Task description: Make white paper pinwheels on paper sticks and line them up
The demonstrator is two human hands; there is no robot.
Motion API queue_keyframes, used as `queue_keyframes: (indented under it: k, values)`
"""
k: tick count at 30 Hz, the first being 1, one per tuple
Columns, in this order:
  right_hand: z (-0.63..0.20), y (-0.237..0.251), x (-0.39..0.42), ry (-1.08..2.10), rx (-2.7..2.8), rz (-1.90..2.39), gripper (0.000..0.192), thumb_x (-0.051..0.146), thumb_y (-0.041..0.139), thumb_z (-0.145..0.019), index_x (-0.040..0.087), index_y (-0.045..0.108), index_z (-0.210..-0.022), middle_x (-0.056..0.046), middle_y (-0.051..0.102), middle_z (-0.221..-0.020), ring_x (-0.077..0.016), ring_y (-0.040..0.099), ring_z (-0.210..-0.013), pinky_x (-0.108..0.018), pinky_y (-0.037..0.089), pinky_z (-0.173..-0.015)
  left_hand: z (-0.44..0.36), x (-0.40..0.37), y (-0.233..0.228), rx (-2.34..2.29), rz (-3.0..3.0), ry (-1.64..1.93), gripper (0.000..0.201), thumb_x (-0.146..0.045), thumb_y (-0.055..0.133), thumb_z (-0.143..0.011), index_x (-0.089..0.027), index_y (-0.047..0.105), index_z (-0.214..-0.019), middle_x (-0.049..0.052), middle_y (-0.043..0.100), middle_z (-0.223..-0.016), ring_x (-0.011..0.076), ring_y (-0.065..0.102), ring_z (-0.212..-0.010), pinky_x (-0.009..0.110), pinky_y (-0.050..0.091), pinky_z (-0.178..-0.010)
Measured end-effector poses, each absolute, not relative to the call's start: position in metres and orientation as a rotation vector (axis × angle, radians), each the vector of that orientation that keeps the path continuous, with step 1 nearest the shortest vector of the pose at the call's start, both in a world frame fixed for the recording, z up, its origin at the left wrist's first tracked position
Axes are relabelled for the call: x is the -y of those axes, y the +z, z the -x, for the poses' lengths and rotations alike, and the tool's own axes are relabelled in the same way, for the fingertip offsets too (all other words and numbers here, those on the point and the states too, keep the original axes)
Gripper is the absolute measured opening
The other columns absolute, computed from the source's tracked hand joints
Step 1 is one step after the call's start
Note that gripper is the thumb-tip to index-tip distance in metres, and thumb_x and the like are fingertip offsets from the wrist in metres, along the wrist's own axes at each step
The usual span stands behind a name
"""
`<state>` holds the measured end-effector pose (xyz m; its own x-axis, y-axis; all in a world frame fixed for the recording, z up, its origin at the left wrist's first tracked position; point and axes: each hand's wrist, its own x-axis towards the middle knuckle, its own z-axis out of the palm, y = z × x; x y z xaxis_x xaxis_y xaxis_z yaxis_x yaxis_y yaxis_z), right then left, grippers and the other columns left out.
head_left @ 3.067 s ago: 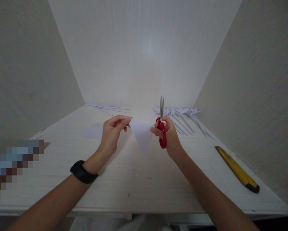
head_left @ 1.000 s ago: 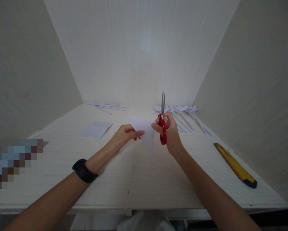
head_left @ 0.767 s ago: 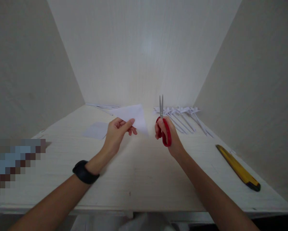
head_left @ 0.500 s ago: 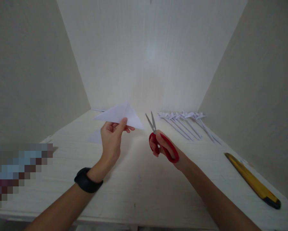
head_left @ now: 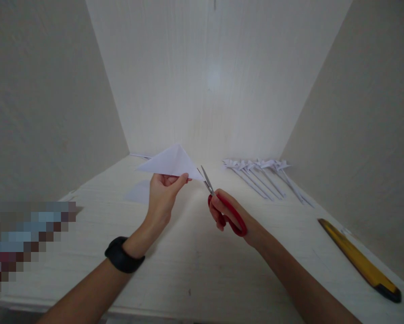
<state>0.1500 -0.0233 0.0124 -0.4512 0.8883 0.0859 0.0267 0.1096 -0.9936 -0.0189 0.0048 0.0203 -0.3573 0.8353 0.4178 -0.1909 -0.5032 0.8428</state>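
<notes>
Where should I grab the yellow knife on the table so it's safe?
Probably the middle of the yellow knife, from above. It lies flat on the table with both long sides bare. No blade shows sticking out, but keep your fingers off both ends.

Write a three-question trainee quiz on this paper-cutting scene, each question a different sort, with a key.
1. True or false: the left hand holds the folded paper triangle up off the desk.
2. Which tool does the right hand grip? A. yellow box cutter B. red scissors C. pen
3. Fill in: the scissor blades point toward the triangle's ____ corner.

Key
1. True.
2. B: the red scissors; the yellow box cutter lies on the desk at the right.
3. Right, as the camera sees it.
</notes>
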Motion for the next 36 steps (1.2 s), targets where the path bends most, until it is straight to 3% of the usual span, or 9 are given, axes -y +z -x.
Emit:
queue_keyframes:
  k: [17, 24, 36]
  values:
    - [-0.15, 0.015, 0.0233, 1.466, 1.65, 0.961, 0.052, 0.071, 0.054, -0.074, 0.021, 0.041, -0.071, 0.005, 0.042, -0.061, -0.0076, 0.04, -0.049, -0.024, 0.035, -0.047, 0.0154, 0.0005, 0.0232, -1.018, -1.228, 1.838, 0.018, -0.017, 0.076, -0.063, -0.016, 0.061, -0.071, -0.001, 0.063, -0.066, 0.015, 0.065, -0.069, 0.026, 0.053, -0.068]
    - [-0.1495, 0.0109, 0.0221, 1.471, 1.682, 0.953, 0.05, 0.069, 0.052, -0.077, 0.021, 0.041, -0.071, 0.006, 0.042, -0.061, -0.0069, 0.039, -0.047, -0.023, 0.034, -0.046, 0.0159, -0.0007, 0.0212, -0.992, -1.189, 1.816, 0.027, -0.015, 0.077, -0.062, -0.016, 0.058, -0.081, -0.001, 0.067, -0.074, 0.0126, 0.065, -0.068, 0.024, 0.051, -0.068]
    - [-0.1457, 0.0127, 0.0238, 1.47, 1.662, 0.984, 0.052, 0.071, 0.055, -0.074, 0.021, 0.041, -0.071, 0.006, 0.042, -0.059, -0.0069, 0.039, -0.045, -0.023, 0.033, -0.044, 0.0146, 0.0051, 0.025, -1.11, -1.261, 1.647, 0.017, -0.019, 0.074, -0.067, -0.016, 0.059, -0.076, 0.0, 0.068, -0.063, 0.0146, 0.064, -0.062, 0.027, 0.048, -0.065]
